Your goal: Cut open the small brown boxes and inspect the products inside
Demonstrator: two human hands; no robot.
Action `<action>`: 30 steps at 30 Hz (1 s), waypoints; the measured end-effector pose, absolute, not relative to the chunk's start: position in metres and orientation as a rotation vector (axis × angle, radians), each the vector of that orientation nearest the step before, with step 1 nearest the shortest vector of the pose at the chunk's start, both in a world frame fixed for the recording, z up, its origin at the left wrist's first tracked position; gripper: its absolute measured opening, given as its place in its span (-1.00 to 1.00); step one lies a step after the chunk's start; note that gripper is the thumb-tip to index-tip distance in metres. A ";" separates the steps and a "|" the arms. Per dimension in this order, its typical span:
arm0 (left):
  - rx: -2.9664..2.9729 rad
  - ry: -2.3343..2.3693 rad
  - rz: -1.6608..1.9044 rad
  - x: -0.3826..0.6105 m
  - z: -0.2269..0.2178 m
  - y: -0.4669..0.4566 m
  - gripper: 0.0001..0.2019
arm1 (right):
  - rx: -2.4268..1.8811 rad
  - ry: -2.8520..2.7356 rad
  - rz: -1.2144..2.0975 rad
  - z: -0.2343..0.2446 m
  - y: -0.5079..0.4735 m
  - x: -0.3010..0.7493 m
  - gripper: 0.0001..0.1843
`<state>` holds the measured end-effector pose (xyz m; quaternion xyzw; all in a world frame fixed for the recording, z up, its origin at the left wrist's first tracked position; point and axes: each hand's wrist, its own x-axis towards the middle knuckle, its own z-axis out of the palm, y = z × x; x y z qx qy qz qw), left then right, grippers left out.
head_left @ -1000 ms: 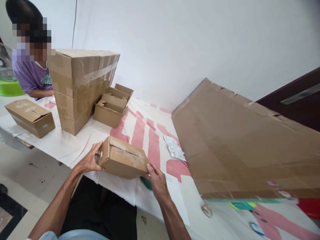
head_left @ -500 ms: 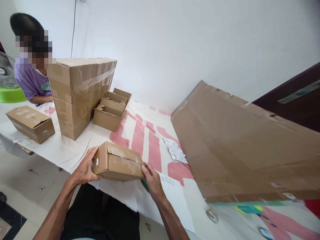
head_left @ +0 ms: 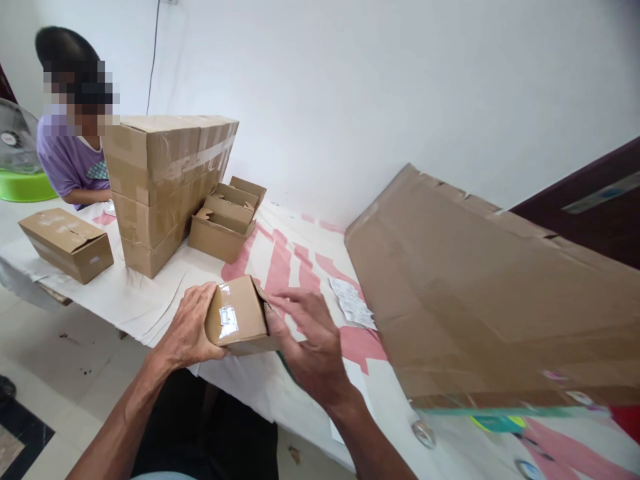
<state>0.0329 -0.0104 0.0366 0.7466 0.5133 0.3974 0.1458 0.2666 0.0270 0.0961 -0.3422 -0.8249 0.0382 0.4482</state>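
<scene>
A small brown cardboard box (head_left: 239, 313) with a clear-taped, labelled end is held just over the near edge of the table. My left hand (head_left: 193, 327) is closed round its left side, fingers behind and thumb along the bottom. At the box's right end, my right hand (head_left: 310, 333) has its fingers stretched out and apart, slightly blurred. Its thumb and fingertips lie by the dark gap under the lid edge; whether they press on it is hard to see. The box's right end is partly hidden behind this hand.
Taped boxes (head_left: 165, 180) stand stacked at left, beside open small boxes (head_left: 223, 230) and a closed box (head_left: 67, 247). A co-worker (head_left: 75, 153) sits behind the stack. A large cardboard sheet (head_left: 480, 300) leans at right. A paper slip (head_left: 351, 303) and a tape roll (head_left: 424, 433) lie on the table.
The box has turned so its taped end faces me more. My right hand has come off its near right corner and moved up to the right end, fingers now extended.
</scene>
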 end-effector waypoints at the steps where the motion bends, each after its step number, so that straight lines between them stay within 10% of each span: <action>1: 2.159 1.487 1.155 0.037 0.038 -0.010 0.23 | -0.748 -2.149 0.028 0.107 0.022 0.258 -0.79; 10: 2.180 1.547 1.178 0.058 0.041 -0.011 0.18 | -0.684 -2.555 -0.479 0.109 0.028 0.239 -0.76; 30: 2.162 1.597 1.145 0.064 0.049 -0.018 0.08 | -0.691 -2.562 -0.430 0.109 0.023 0.237 -0.75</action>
